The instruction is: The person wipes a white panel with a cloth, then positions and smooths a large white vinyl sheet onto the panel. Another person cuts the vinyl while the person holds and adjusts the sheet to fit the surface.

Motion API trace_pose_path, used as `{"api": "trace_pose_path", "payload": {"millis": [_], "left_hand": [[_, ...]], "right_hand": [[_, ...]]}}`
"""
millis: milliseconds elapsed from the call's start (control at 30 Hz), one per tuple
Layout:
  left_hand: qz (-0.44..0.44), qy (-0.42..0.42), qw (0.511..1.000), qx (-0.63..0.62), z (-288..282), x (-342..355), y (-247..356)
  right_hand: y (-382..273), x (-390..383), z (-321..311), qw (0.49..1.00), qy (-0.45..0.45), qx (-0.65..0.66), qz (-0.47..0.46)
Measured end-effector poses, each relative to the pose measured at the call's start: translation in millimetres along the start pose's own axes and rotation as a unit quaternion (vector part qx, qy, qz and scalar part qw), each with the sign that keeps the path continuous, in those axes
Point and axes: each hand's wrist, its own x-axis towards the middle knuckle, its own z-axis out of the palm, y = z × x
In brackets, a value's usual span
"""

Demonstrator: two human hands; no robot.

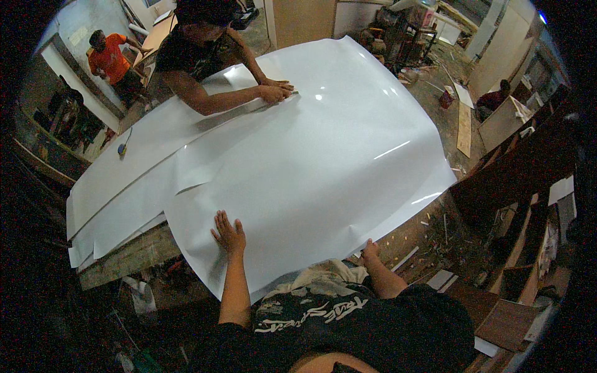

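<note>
A large glossy white sheet covers a worktable, overlapping other white sheets at the left. My left hand rests on it near the front left, fingers spread. My right hand is closed at its front edge, gripping it. Across the table a co-worker in black leans over, both hands together on the sheet, holding a thin tool too small to name. A yellow and dark tape measure lies on the left-hand sheets.
A person in orange stands back left; another person crouches back right. A cluttered metal stand stands behind the table. Planks, offcuts and scraps lie on the floor at right. Wooden boards are beside me at lower right.
</note>
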Motion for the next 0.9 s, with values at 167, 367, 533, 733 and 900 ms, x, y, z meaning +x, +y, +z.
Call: {"api": "trace_pose_path", "payload": {"millis": [167, 367, 533, 733, 900], "left_hand": [[0.023, 0.011, 1.0, 0.004, -0.2, -4.2, -1.2], [0.017, 0.024, 1.0, -0.009, 5.7, -23.7, -6.2], [0.001, 0.01, 1.0, -0.008, 14.5, -20.4, -12.4], [0.014, 0.054, 0.998, -0.03, 18.6, -23.5, -10.9], [0.018, 0.078, 0.997, -0.016, 23.0, -28.8, -10.5]], "right_hand": [[-7.2, -5.0, -4.2, 1.0, -0.001, -0.009, -0.003], [-2.8, -2.6, -13.8, 0.998, -0.002, 0.057, 0.018], [-2.5, -5.6, -14.2, 0.995, 0.009, 0.095, 0.029], [-8.1, -11.6, -13.9, 0.992, 0.019, 0.124, 0.02], [-2.9, -10.1, -21.1, 0.992, 0.013, 0.128, 0.014]]}}
